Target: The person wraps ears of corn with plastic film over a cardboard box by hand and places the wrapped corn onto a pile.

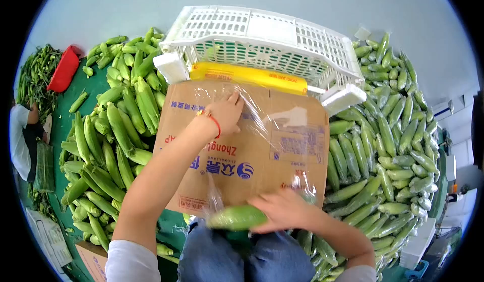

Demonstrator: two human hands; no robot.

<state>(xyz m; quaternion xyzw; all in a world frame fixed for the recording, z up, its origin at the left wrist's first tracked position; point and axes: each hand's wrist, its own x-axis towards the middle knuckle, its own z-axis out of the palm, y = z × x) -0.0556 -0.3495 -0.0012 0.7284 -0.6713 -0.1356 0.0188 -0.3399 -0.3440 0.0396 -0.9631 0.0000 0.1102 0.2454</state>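
My left hand (228,113), with a red string at the wrist, lies on the clear film over a flat cardboard sheet (201,151); its fingers are stretched out. In my right hand (285,209) is a green ear of corn (237,218) in its husk, held over my lap at the cardboard's near edge. Clear film trails up from the corn onto the cardboard. Beyond the sheet lies a yellow roll of film (249,76), in front of a white plastic crate (262,30) tipped on its side.
Loose unwrapped corn (118,125) is heaped on the left, and film-wrapped corn (388,151) on the right. Far left are a red basin (64,69), a pile of husks (38,75) and another person (22,135). A cardboard box (91,259) stands at lower left.
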